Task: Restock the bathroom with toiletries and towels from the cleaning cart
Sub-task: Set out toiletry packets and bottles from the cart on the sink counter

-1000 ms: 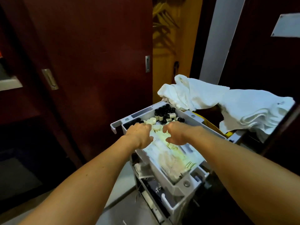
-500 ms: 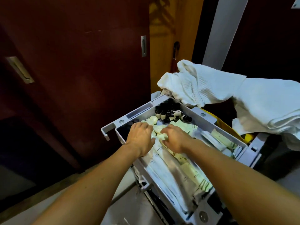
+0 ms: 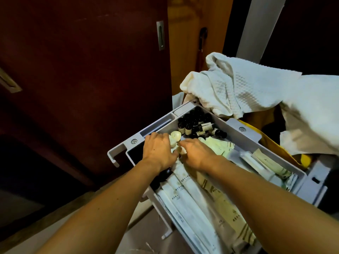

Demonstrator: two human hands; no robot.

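A person's two bare hands reach into the grey moulded-plastic tray (image 3: 244,133) that tops a cleaning cart, in a dim corridor lined with dark red-brown wood panelling (image 3: 82,79). The left hand (image 3: 158,151) lies palm down near the tray's far left corner, its fingers bent over small round cream-coloured soaps (image 3: 175,134); whether that grip has closed on one cannot be told, since the fingertips are hidden. The right hand (image 3: 197,153), beside it and almost touching it at the thumb, has its fingers curled downward onto the pale items at the same spot, and what it holds, if anything, is likewise hidden.

Behind the hands, packed upright and a few tipped over in the tray's far corner, are small dark glass-like bottles (image 3: 194,123) with pale paper labels. Long flat sachets (image 3: 185,191) in white and cream wrapping, printed with small characters, fill the near length of the tray, running under both forearms. More slim wrapped packets (image 3: 264,163) lie along the tray's right edge.

Beyond the tray's far right side, white towels (image 3: 244,88) with a waffle-weave texture are heaped loosely over a yellow bag (image 3: 275,143). A brushed-metal recessed pull (image 3: 160,35) is set into the panelling.
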